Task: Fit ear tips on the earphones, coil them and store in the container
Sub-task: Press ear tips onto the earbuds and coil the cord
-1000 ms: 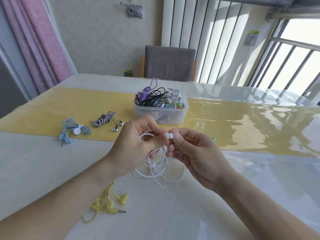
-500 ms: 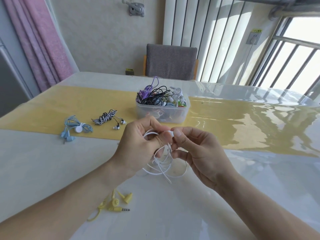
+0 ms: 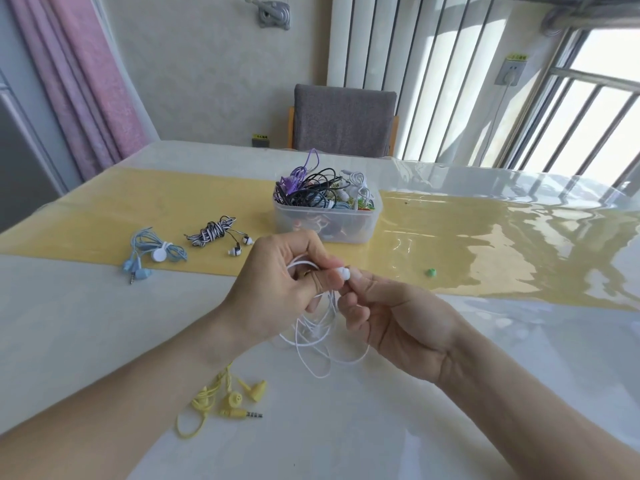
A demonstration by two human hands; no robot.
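Above the table my left hand (image 3: pixel 277 282) grips the white earphones (image 3: pixel 318 334), whose cable hangs in loose loops below my fingers. The white earbud (image 3: pixel 343 273) sticks out between my two hands. My right hand (image 3: pixel 391 323) pinches at the earbud's tip with thumb and forefinger. A clear plastic container (image 3: pixel 327 216) full of tangled earphones stands behind my hands on the yellow runner.
Blue coiled earphones (image 3: pixel 152 254) and black-and-white coiled earphones (image 3: pixel 216 232) lie to the left on the runner. Yellow earphones (image 3: pixel 225 400) lie loose near the front. A small green ear tip (image 3: pixel 430 272) lies to the right. A grey chair (image 3: pixel 343 121) stands behind the table.
Both hands stay together on the white earbud, working at its tip. The view has shifted slightly; the cable loops hang much as before.
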